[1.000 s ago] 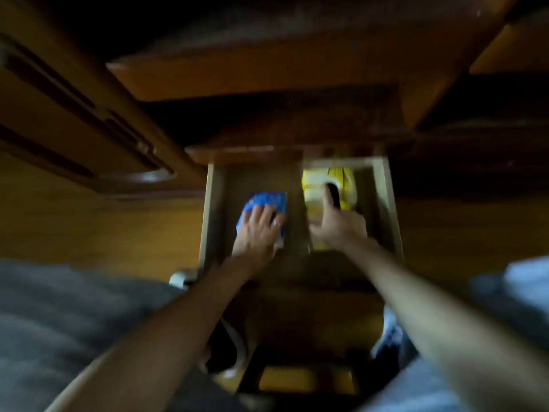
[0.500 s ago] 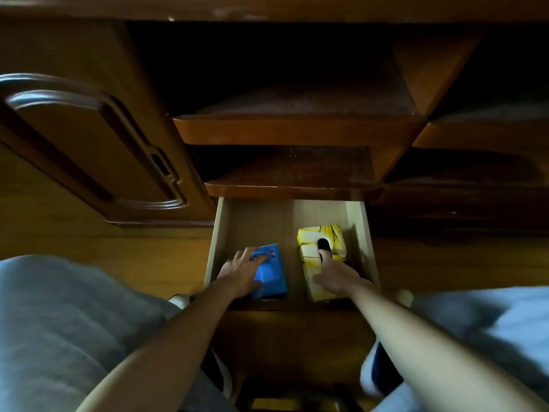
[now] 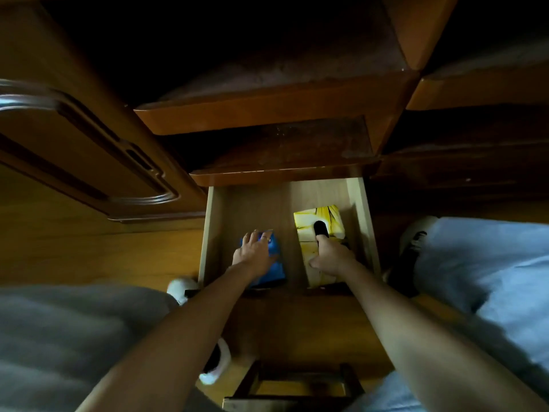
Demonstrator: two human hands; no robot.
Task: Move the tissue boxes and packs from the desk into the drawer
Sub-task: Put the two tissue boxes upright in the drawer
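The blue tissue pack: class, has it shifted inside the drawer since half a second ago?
Yes, slightly. The blue tissue pack has slid toward the drawer's near front edge, under the left hand; earlier, more drawer floor showed in front of it.

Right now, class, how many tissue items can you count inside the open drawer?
2. A blue tissue pack lies front left under the left hand; a yellow tissue box lies on the right under the right hand. The drawer back is hidden, so more may be there.

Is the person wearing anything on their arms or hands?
Both forearms are bare, with no sleeves showing. The left hand seems to have a ring on one finger, though it is blurry. The right hand shows no ring, watch or glove.
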